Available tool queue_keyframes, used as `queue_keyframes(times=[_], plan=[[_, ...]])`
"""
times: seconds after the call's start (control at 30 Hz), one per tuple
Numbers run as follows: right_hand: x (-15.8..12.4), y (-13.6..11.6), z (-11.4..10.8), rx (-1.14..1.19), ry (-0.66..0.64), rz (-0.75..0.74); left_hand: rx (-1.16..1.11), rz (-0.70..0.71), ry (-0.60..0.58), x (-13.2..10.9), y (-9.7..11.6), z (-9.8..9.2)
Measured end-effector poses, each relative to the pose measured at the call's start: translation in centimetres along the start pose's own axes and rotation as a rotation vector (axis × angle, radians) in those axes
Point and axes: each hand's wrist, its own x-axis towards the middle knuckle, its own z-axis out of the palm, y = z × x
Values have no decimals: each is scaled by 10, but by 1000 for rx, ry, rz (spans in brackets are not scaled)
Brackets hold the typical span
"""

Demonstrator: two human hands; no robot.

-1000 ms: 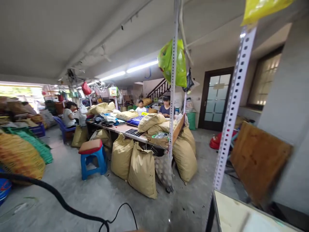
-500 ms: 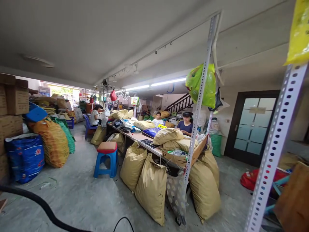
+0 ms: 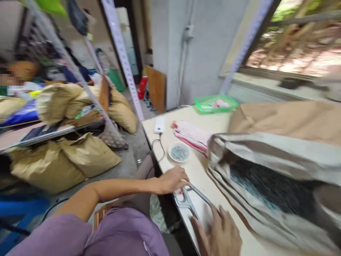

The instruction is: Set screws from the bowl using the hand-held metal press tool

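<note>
My right hand (image 3: 222, 233) is blurred, with its thumb and fingers around the spread handles of a grey two-handled hand tool (image 3: 185, 203) at the table's front edge. At the tool's far end my left hand (image 3: 173, 179) has its fingers bent and closed together; what they pinch is hidden. Just beyond that hand sits a white bowl (image 3: 179, 152) of small silvery metal pieces. To the right, a large open sack (image 3: 239, 142) holds a mass of thin dark pieces.
The pale table (image 3: 166, 167) also bears a white power bank (image 3: 159, 125) with a cable, a pink-and-white cloth (image 3: 190, 134) and a green basket (image 3: 216, 104). Stuffed tan sacks (image 3: 48, 167) lie on the left. A perforated metal post (image 3: 124, 57) rises beyond the table's corner.
My view has swung right and down from the wide workshop to the pale table. Both my hands and the grey tool have come into sight.
</note>
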Motion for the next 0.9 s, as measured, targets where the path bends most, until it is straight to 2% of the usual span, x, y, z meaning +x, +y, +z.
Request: queue_keyframes(times=[0.07,0.27,0.47,0.53,0.67,0.7,0.83,0.9], plan=[[-3,-9,-3,-31,-22,13,2,9,-59,0,-3,2],[1,-24,-7,-27,-37,-9,68,-104,-301,-7,-9,7],[-5,-38,-9,-123,-43,20,-65,-193,-534,7,-8,7],[-5,-41,-9,-152,-51,50,-104,-129,-539,9,-10,6],[-1,-42,-7,-173,-73,60,4,88,-354,9,-13,3],[0,-42,-6,-177,-78,42,25,114,-352,10,-13,2],[-2,-37,-5,-226,-59,62,-52,51,-568,18,-16,-12],[-4,-35,-4,-244,-24,114,-76,66,-515,15,-19,-21]])
